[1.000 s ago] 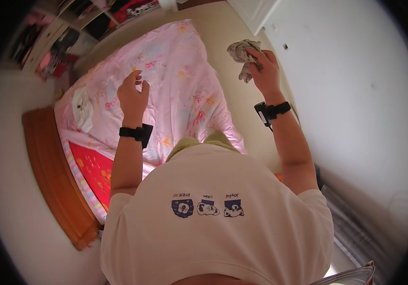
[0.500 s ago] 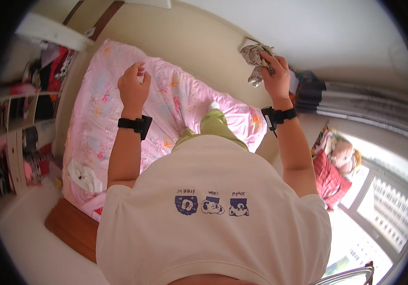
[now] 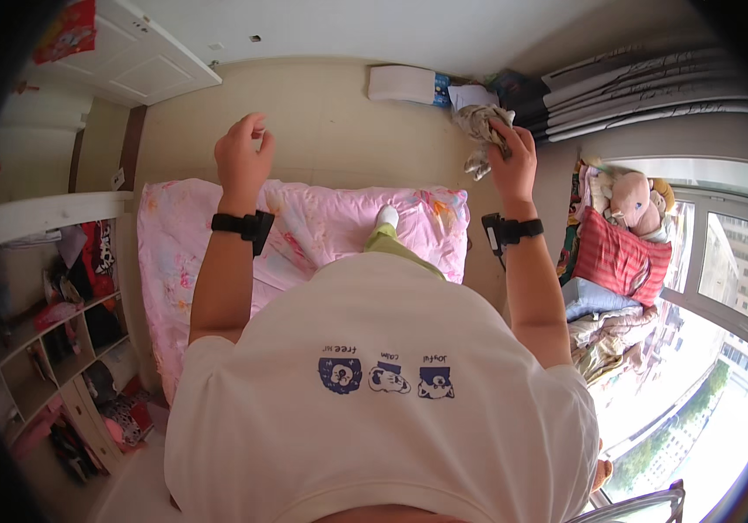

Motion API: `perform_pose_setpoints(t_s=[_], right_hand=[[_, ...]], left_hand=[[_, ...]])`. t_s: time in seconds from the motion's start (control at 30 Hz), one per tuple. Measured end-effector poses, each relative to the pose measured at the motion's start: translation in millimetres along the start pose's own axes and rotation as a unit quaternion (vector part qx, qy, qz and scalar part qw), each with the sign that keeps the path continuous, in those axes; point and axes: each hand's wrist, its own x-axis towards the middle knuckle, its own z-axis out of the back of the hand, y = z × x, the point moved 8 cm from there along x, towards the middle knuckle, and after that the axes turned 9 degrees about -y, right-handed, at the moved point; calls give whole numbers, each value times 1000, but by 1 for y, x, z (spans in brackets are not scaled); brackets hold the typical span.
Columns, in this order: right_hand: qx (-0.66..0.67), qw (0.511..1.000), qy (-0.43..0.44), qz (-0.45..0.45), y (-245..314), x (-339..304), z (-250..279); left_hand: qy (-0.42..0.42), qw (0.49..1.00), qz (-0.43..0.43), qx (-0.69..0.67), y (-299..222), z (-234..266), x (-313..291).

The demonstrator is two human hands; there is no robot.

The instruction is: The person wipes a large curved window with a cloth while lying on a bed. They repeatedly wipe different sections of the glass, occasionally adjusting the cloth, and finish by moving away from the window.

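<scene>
My right hand [image 3: 512,157] is raised and gripped around a crumpled grey-and-white cloth [image 3: 481,129] that hangs from its fingers. Level with it on the other side, my left hand [image 3: 241,159] holds nothing, fingers loosely curled and apart. Both wrists wear black bands. Below the hands lies a bed under a pink patterned cover [image 3: 322,231]. My foot in a white sock [image 3: 386,216] and a green trouser leg show over the cover, above my white shirt.
A white shelf unit [image 3: 51,305] packed with small things stands at the left. A white door [image 3: 143,57] is at the top left. At the right are dark curtains [image 3: 635,78], a pink soft toy [image 3: 631,196], a heap of bedding [image 3: 609,296] and a bright window [image 3: 723,279].
The view has swung round: the bed has shifted lower and the window side has come in at the right. Both hands stay raised, the right still gripping the cloth.
</scene>
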Motion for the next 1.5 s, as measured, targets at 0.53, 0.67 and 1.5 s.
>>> perform_pose_setpoints(t_s=[0.53, 0.67, 1.5], right_hand=[[-23, 991, -33, -126, -53, 22, -11], [-83, 979, -98, -156, -43, 3, 7], [-222, 883, -255, -326, -223, -180, 60]], left_hand=[[97, 993, -64, -35, -26, -120, 86], [164, 978, -107, -66, -27, -164, 104], [235, 858, -385, -246, -228, -467, 18]])
